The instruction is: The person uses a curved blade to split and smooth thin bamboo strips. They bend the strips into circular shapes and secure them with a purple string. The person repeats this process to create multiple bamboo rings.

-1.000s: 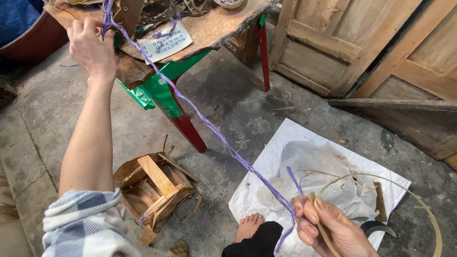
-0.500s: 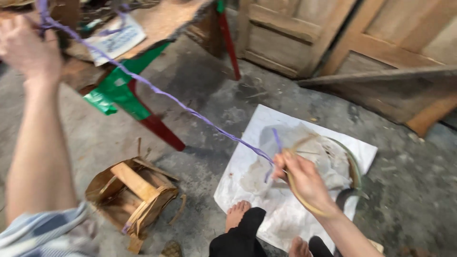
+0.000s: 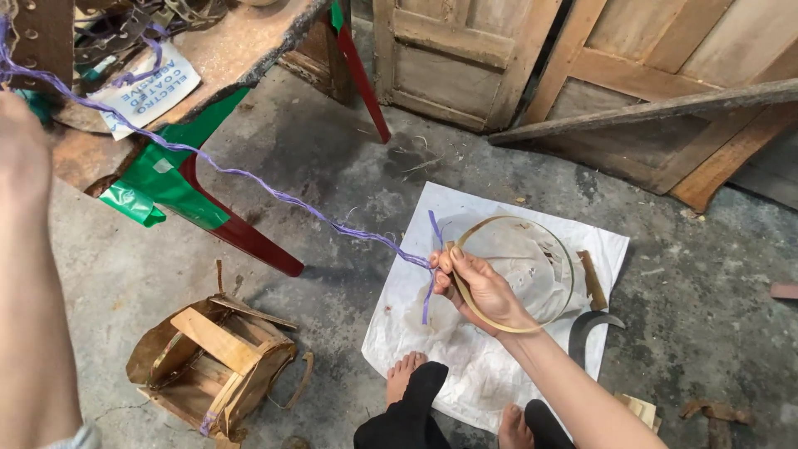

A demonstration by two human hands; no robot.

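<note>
Purple strand (image 3: 274, 195), one, taut between two hands: right hand (image 3: 478, 287) pinches it against one bamboo hoop (image 3: 515, 270) over white sheet (image 3: 490, 366); left hand (image 3: 21, 154) blurred, grip unclear.

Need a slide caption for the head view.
Right hand pinches a bamboo-strip hoop and purple twine stretched to raised left hand.

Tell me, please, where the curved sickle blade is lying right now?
In the head view, the sickle blade lies at lower right on the edge of the white sheet, just right of the right hand holding the bamboo hoop.
</note>
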